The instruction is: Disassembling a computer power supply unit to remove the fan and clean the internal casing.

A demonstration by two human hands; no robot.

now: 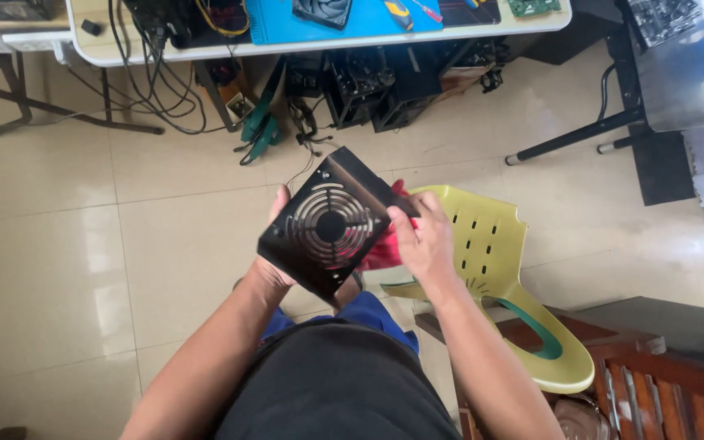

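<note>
Black metal fan cover (332,226) gripped at its left edge by left hand (275,244); red cloth (380,248) pressed against its right side by right hand (425,240), fingers closed. Yellow-green chair (490,244) just right.

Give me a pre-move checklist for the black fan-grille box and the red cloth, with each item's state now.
1. Left hand grips the black metal box at its left edge: ok.
2. Right hand presses the red cloth against the box's right side: ok.
3. Fan grille faces the camera, unobstructed: ok.
4. Grille clean: cannot tell.
5. Box held clear of the yellow chair: ok.
6. Underside of box: cannot tell, hidden.
</note>
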